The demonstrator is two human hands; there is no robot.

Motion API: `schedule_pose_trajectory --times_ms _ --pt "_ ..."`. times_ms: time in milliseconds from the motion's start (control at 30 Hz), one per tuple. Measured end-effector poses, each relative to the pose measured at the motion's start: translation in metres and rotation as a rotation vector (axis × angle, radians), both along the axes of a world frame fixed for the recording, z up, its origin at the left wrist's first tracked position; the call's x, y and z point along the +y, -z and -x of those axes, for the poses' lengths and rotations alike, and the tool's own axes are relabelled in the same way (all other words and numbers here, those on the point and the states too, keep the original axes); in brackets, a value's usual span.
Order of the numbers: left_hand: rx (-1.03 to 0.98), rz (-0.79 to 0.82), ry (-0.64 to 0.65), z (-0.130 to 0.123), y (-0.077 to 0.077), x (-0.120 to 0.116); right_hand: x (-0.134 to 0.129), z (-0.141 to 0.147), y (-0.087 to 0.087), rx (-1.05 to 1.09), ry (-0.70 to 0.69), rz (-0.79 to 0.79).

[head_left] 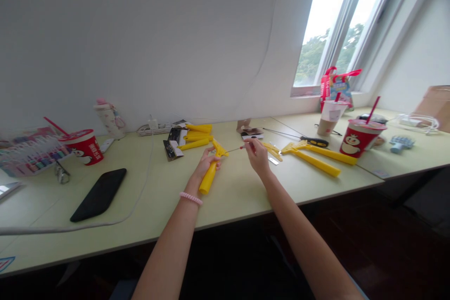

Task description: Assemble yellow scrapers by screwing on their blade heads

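My left hand (pixel 204 164) is closed around a yellow scraper (pixel 208 179), its handle slanting toward me and its head pointing away. From the right, my right hand (pixel 258 155) pinches a thin screwdriver (pixel 236 148) with a metal shaft and a bit of red near the fingers. The shaft's tip meets or nearly meets the scraper's head. To the right of my right hand lie a flat metal blade (pixel 273 161), a yellow plastic piece (pixel 273 151) and yellow scrapers (pixel 316 160). Several yellow handles (pixel 195 143) rest beyond my left hand beside black packaging (pixel 172 149).
A black phone (pixel 100 194) and a white cable (pixel 140 197) lie left. Red cups (pixel 360 139) with straws stand at both ends, a paler cup (pixel 329 119) at right. A black-handled tool (pixel 314 141) lies behind the scrapers. The table's front edge (pixel 239 218) runs below my forearms.
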State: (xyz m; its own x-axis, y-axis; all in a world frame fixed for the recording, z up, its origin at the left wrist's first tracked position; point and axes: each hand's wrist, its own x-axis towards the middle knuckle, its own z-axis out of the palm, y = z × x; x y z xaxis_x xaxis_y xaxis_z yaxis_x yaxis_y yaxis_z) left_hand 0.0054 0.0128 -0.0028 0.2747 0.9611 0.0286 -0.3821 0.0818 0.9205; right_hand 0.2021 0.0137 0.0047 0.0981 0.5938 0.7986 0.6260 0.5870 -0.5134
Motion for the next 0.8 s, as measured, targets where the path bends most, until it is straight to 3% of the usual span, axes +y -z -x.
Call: schedule_pose_trajectory --times_ms 200,300,533,800 --pt "0.01 -0.024 0.018 -0.0003 -0.002 -0.0033 -0.003 0.0011 0.0022 0.031 0.063 0.135" --pt "0.012 -0.014 0.014 0.0001 -0.0014 -0.0028 0.0001 -0.0001 0.0047 0.041 0.032 0.195" --pt "0.022 -0.003 0.003 -0.0002 -0.0023 -0.0033 0.0029 -0.0001 0.005 0.07 -0.014 0.156" --pt "0.005 0.03 -0.037 0.0002 0.0001 0.0001 0.0015 -0.0002 0.006 0.005 0.011 0.218"
